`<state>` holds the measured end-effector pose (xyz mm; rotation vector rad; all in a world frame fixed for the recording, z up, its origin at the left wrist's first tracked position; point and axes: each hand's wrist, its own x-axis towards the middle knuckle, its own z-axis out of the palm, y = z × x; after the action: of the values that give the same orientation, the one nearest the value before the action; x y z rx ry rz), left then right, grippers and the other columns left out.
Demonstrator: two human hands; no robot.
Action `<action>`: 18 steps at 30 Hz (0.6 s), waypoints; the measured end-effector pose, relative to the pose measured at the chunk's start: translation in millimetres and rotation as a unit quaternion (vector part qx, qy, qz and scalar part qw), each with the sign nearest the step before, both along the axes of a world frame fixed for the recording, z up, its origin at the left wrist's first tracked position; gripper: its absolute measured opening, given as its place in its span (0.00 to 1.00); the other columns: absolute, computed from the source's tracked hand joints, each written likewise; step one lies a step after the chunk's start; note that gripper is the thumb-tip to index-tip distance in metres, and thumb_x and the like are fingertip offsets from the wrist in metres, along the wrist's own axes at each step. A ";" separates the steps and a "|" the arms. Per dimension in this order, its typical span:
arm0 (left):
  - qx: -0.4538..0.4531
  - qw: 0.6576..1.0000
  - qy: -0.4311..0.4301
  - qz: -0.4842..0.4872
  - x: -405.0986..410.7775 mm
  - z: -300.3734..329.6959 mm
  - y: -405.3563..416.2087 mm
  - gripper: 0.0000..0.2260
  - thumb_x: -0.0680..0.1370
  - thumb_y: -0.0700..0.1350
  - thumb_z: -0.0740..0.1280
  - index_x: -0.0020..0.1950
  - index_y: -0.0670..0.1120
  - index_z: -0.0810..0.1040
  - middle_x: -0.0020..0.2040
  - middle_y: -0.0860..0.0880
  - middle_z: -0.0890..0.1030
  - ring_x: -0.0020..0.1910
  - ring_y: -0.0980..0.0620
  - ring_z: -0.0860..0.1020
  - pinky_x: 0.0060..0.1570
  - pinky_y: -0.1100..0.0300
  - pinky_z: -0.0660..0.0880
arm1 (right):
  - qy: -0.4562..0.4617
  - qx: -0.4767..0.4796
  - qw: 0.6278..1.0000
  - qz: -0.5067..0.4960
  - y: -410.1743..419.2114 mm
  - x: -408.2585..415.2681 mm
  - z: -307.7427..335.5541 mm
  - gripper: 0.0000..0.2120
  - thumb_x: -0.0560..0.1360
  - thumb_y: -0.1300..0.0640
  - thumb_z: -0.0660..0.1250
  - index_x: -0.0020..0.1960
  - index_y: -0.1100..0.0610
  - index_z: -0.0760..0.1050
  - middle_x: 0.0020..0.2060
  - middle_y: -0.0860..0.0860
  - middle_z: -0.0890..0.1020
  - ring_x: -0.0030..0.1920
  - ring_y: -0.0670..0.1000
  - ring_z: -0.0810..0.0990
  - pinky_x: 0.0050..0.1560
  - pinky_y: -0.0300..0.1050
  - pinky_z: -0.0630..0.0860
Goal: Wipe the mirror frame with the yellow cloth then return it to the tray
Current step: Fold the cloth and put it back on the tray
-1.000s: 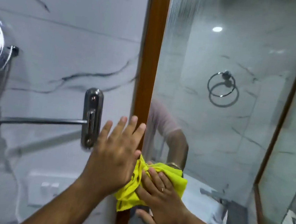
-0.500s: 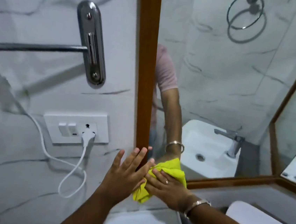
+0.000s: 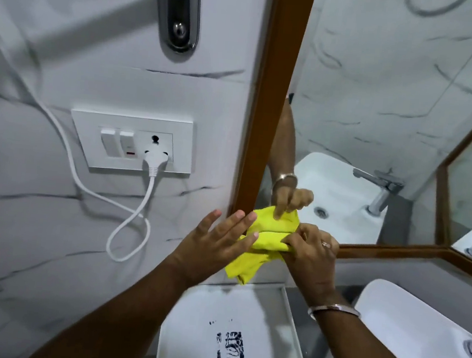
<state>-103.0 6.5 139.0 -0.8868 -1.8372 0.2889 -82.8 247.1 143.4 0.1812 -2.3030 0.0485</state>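
Observation:
The yellow cloth (image 3: 253, 256) is bunched at the bottom left corner of the brown wooden mirror frame (image 3: 275, 101). My right hand (image 3: 313, 251) grips the cloth and presses it against that corner. My left hand (image 3: 216, 244) lies flat beside it, fingers spread, on the wall and the cloth's left edge. A white tray (image 3: 288, 306) with a black printed mark sits directly below the hands. The glass reflects my right hand and the cloth.
A white switch plate (image 3: 89, 122) with a plugged-in white cable (image 3: 125, 225) is on the marble wall to the left. A chrome mount (image 3: 178, 9) hangs above. A white basin (image 3: 405, 328) is at lower right; a tap appears in the mirror.
Both hands slid the cloth down the frame's left upright to its bottom corner. My view tilted downward, bringing the tray and basin into sight.

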 end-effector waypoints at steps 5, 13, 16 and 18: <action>0.046 0.983 -0.175 -0.037 37.4 -3.1 -1.4 0.21 0.77 0.41 0.58 0.66 0.47 0.82 0.65 0.45 0.82 0.64 0.43 0.81 0.67 0.44 0.74 | -0.090 0.011 0.992 0.090 -8.9 35.2 21.8 0.14 0.66 0.46 0.74 0.35 0.51 0.71 0.33 0.47 0.79 0.39 0.56 0.80 0.42 0.49 0.67; 0.188 0.817 -0.544 -0.018 95.7 -25.8 -35.5 0.19 0.75 0.62 0.65 0.56 0.50 0.81 0.47 0.51 0.85 0.47 0.46 0.82 0.43 0.54 0.76 | -0.359 -0.245 0.891 0.134 -32.3 69.9 31.1 0.16 0.62 0.60 0.77 0.31 0.47 0.70 0.29 0.42 0.78 0.33 0.44 0.76 0.34 0.44 0.70; 0.258 0.724 -0.639 -0.022 95.0 -34.8 -47.3 0.09 0.75 0.53 0.68 0.47 0.47 0.81 0.41 0.49 0.83 0.42 0.47 0.81 0.41 0.53 0.75 | -0.461 -0.271 0.834 0.136 -32.9 77.0 26.0 0.13 0.61 0.57 0.81 0.33 0.53 0.76 0.30 0.45 0.79 0.31 0.44 0.75 0.33 0.40 0.71; 0.297 0.655 -0.694 -0.019 92.8 -40.9 -53.6 0.04 0.73 0.49 0.70 0.43 0.49 0.80 0.37 0.50 0.82 0.37 0.51 0.79 0.40 0.58 0.73 | -0.526 -0.344 0.766 0.133 -30.4 84.1 16.0 0.12 0.63 0.56 0.81 0.35 0.54 0.77 0.32 0.49 0.80 0.32 0.46 0.75 0.33 0.38 0.71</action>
<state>-10.2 -47.1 98.1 -0.6217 -2.9415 -1.3730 1.4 216.8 159.4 0.0962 -3.1125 1.4597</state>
